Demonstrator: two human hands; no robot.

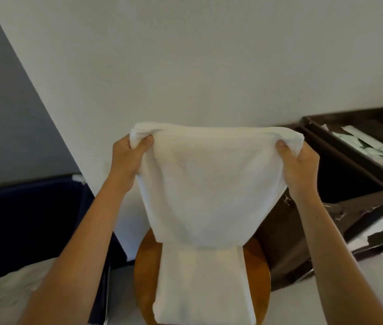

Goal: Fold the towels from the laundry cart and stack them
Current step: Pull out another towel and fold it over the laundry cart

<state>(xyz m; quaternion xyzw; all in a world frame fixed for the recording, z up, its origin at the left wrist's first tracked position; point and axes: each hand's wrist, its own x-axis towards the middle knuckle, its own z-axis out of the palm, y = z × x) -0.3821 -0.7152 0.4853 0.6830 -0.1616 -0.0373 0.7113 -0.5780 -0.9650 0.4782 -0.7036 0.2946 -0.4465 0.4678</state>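
Left hand: my left hand (134,151) pinches the upper left corner of the towel (209,179), thumb on the near side and fingers curled behind the cloth.
Right hand: my right hand (300,160) pinches the upper right corner the same way, thumb towards me.
Towel in hand: it hangs flat between my two hands in front of the pale wall (185,66), top edge taut and nearly level. That edge looks thick, so I judge it is already doubled.
Stack: the folded towels (199,282) lie on the round wooden stool (147,261) right below. The hanging hem meets their far end, though I cannot tell whether it touches.
Supply: the laundry cart (33,219) is at my left, with unfolded white cloth (10,292) at its near end.
Step in hand: I judge this to be laying the towel down over the stack for its last fold.
How to do it well: hold both corners at one height so the hem comes down square. Let the hem land first on the far edge of the stack, then bring my hands towards me and lower them together. Match the side edges to the towels beneath before letting go.
Risk: the stack overhangs the stool at the near side, so a tug or an off-centre drop could tip it.
Nearby: a dark wooden unit (340,174) with papers (373,146) stands at my right, apart from the towel.
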